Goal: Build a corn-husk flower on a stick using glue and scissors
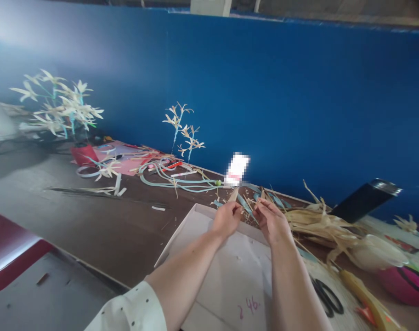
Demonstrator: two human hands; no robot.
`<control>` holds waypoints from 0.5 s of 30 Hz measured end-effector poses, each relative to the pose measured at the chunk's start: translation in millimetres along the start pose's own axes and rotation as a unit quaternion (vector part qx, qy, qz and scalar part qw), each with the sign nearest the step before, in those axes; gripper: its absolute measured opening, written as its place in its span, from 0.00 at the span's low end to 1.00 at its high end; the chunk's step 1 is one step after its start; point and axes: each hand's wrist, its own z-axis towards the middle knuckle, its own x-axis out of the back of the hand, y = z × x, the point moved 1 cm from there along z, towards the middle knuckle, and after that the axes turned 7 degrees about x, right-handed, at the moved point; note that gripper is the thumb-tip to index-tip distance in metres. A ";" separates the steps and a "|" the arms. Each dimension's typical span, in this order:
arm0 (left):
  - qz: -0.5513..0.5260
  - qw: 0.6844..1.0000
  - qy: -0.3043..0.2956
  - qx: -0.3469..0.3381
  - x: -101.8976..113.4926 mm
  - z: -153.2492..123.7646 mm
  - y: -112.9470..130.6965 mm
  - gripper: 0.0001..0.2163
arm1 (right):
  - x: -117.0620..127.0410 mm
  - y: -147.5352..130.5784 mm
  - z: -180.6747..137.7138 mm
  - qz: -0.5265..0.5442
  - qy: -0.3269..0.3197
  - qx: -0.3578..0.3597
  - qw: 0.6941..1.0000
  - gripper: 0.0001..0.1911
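Over the far edge of a white box lid (204, 218), my left hand (227, 219) is closed in a pinch. A tan piece of dried corn husk (234, 195) sticks up from its fingers. My right hand (272, 219) is just to the right, a small gap away, thumb and fingertips pinched together. A narrow brownish tip rises behind those fingers; whether they grip it is hidden. Husk scraps and bluish strips (244, 203) lie on the table beyond both hands. A heap of dried corn husks (308, 221) spreads beside my right hand.
A lit phone (237, 169) leans against the blue partition (299, 101). Husk flowers (66, 108) stand at left, with pale-blue tubing (182, 186) nearer the middle. At right are a dark flask (363, 202), black scissor handles (328, 299) and a yellow-handled tool (364, 299).
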 end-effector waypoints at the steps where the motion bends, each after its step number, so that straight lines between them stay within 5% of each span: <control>1: -0.002 1.000 0.001 0.011 0.6 1.1 -1.1 0.09 | 1.5 -0.4 0.8 -0.020 0.007 0.013 1.000 0.22; 4: -0.009 0.999 0.010 0.029 1.1 2.8 -3.7 0.09 | 10.0 -4.8 3.9 -0.197 0.030 0.076 0.977 0.19; 9: -0.019 0.999 0.008 0.041 2.7 1.0 -2.5 0.09 | 26.5 -14.5 8.5 -0.603 0.011 0.074 0.794 0.16; 12: -0.007 0.999 0.011 0.039 5.5 -0.2 0.1 0.09 | 29.9 -14.4 9.8 -0.683 -0.022 0.012 0.730 0.14; 15: 0.004 1.000 0.017 0.024 7.1 0.2 0.8 0.10 | 28.5 -11.4 10.5 -0.710 -0.042 -0.013 0.703 0.10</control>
